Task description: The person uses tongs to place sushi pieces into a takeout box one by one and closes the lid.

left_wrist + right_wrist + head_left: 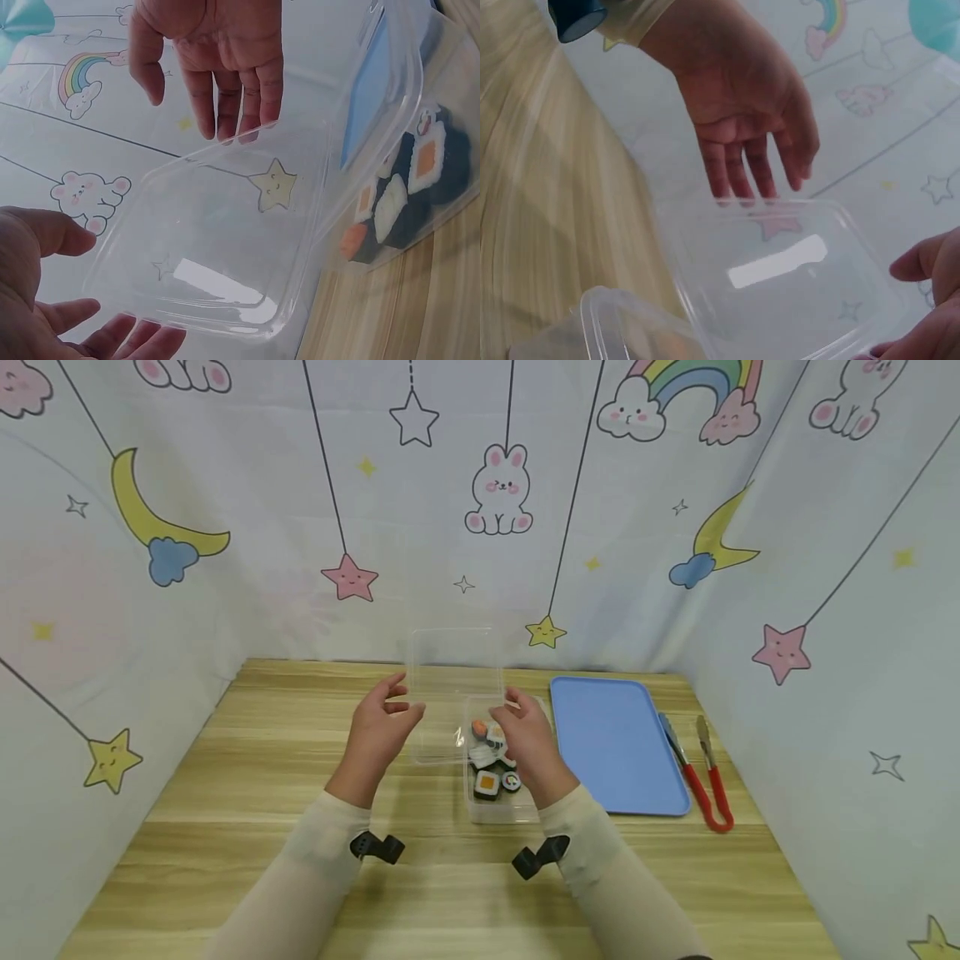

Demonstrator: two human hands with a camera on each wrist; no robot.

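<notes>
A clear plastic lid (453, 672) is held up between both hands, tilted so its face is towards me. My left hand (378, 722) supports one edge on its fingertips, the thumb apart from the plastic in the left wrist view. Opposite, the straight fingertips of my right hand (742, 105) touch the other edge, thumb also clear of it. Below and behind the right hand (528, 743) stands a clear plastic container (504, 814), uncovered. Several sushi pieces (486, 785) lie in it, partly hidden by that hand and seen through the lid.
Right of the container a blue tray (618, 743) lies flat on the wooden table (262, 777). Beside its right edge are tongs (697, 785) with red handles, jaws spread. A patterned white curtain (450, 527) closes the back and sides.
</notes>
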